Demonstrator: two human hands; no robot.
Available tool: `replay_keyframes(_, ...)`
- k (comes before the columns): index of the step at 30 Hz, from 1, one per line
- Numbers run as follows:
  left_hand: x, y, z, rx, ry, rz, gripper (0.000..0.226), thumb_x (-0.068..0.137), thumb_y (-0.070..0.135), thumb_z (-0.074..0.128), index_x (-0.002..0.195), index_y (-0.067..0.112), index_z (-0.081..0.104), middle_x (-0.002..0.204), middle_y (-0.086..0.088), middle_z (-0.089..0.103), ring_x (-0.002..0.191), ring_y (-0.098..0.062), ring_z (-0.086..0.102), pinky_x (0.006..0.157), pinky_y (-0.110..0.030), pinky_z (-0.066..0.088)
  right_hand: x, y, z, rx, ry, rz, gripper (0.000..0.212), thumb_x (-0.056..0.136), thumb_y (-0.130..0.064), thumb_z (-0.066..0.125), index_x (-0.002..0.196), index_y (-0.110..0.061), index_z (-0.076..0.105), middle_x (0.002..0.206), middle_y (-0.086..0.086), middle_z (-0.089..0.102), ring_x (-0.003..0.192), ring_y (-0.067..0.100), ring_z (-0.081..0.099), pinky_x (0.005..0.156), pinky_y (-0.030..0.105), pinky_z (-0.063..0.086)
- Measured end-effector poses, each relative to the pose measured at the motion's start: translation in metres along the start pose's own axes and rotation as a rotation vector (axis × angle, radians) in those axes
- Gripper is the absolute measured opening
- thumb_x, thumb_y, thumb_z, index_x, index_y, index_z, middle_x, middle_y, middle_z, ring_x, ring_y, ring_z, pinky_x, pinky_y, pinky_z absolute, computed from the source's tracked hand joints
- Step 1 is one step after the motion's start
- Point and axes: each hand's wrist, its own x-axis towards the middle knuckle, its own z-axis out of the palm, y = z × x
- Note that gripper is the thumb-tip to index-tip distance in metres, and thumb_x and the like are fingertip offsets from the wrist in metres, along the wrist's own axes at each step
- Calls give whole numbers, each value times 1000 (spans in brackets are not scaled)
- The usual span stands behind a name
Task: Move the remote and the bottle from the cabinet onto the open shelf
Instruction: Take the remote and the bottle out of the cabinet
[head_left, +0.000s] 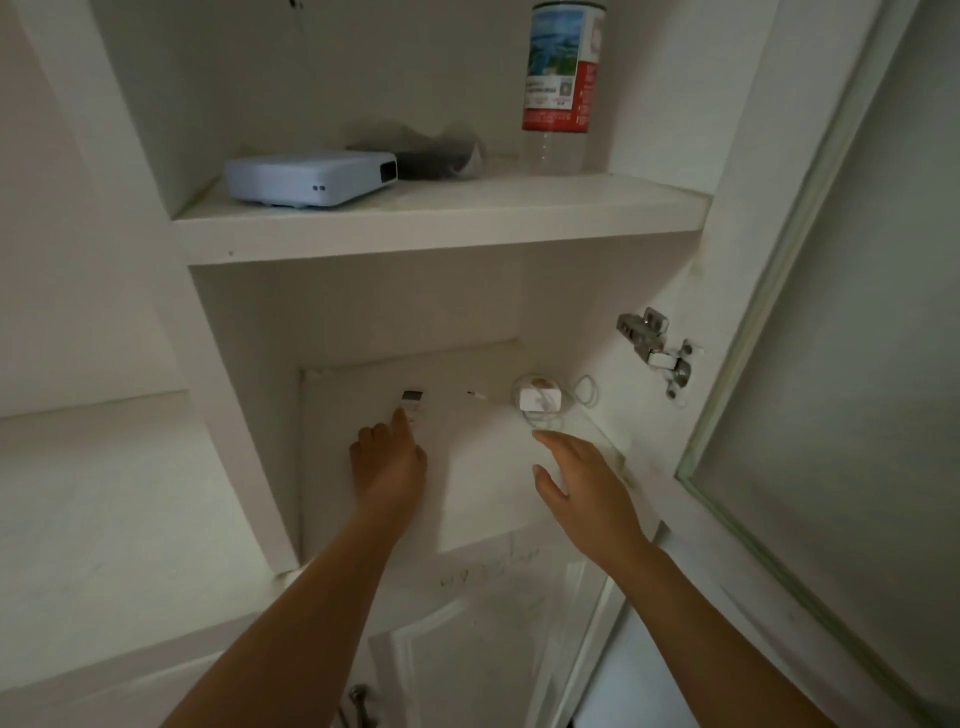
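Left hand (387, 460) inside lower cabinet compartment, knuckles curled, forefinger extended; fingertip touching near end of small slim white remote with dark far end (412, 404). Not closed on it; nothing grasped. Right hand (576, 480) relaxed, fingers spread, empty, hovering in same compartment.

Places referred to the remote. Remote flat on white compartment floor (467, 493), directly beyond left fingertip, long axis running roughly away from the person, in line with left forearm. Left hand clearly nearer; right hand well off to its right. Right of remote: small white pin-like item (475, 395), then white charger block with coiled white cable (540, 399), just beyond right fingertips.

Above remote: open white shelf board (441, 228). On it, upper left, pale blue-grey flat box device (309, 179); behind that a dark crumpled item (431, 156), identity unclear. Upper right: clear plastic bottle with red-and-blue label (561, 88), upright on shelf, apparently already placed. Far right: open cabinet door with frosted panel (857, 415), metal hinge (654, 345).

Judgement: remote pick pending; left-hand pinch across its width, then lift straight up to shelf.
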Motion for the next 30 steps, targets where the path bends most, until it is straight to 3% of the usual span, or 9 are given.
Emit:
replay_keyframes(4, -2, 0, -1, -76, 24, -28, 49, 89, 17, 43, 134, 7, 28, 121, -22, 52, 110, -36, 43, 92, -41, 36, -5, 7, 12, -27, -128, 43, 43, 94, -27, 42, 135, -18, 36, 138, 3, 46, 126, 17, 40, 101, 28, 34)
replay_keyframes(16, -42, -5, -33, -396, 166, 82, 57, 85, 11, 52, 136, 11, 28, 128, -17, 49, 115, -31, 38, 94, -40, 39, -14, 4, 23, -63, -89, 24, 41, 94, -23, 43, 134, -14, 39, 130, 8, 54, 122, 19, 46, 101, 28, 35)
replay_keyframes(24, -80, -14, -72, -471, 291, 216, 55, 76, 8, 65, 127, 7, 44, 116, -19, 58, 105, -32, 48, 78, -30, 39, -14, -6, 18, -97, -172, 89, 43, 94, -23, 42, 135, -11, 37, 129, 12, 54, 120, 23, 48, 99, 31, 37)
replay_keyframes(30, -101, -24, -103, -501, 344, 262, 52, 79, 14, 63, 127, 12, 44, 117, -15, 57, 93, -30, 57, 65, -31, 45, -20, -26, 11, -97, -183, 150, 43, 94, -24, 42, 135, -12, 36, 129, 16, 54, 115, 27, 52, 98, 37, 41)
